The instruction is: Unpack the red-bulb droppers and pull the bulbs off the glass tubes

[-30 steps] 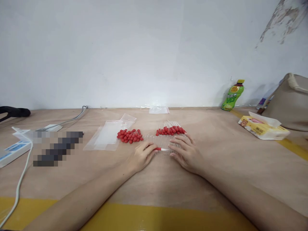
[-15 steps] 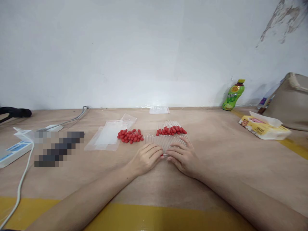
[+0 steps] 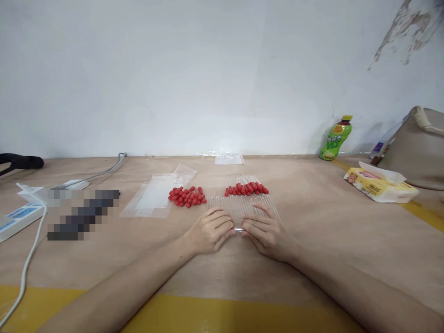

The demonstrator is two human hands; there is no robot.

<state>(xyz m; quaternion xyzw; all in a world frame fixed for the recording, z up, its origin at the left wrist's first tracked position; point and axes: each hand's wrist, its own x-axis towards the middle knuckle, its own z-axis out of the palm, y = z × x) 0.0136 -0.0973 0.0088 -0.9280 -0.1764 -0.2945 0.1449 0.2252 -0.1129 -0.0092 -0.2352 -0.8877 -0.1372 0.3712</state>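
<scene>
In front of me a clear tube (image 3: pixel 237 230) lies level between my two hands, with a bit of red at its left end. My left hand (image 3: pixel 214 230) has its fingers closed round that red end, probably a rubber bulb. My right hand (image 3: pixel 265 231) pinches the tube's other end, its index finger raised a little. Just beyond the fingers is a row of clear tubes (image 3: pixel 239 203), side by side. Behind these lie several droppers with red bulbs (image 3: pixel 247 188), their thin tubes pointing away. Loose red rubber bulbs (image 3: pixel 187 197) form a pile to the left.
Clear plastic bags (image 3: pixel 152 196) lie left of the pile, and another bag (image 3: pixel 229 159) is by the wall. A power strip (image 3: pixel 22 217) with cables is at far left. On the right are a green bottle (image 3: pixel 336 138), a tissue pack (image 3: pixel 379 185) and a beige bag (image 3: pixel 414 148).
More of the clear tube shows between my hands, which have shifted slightly. My right hand has moved a little right and down. The piles stay put.
</scene>
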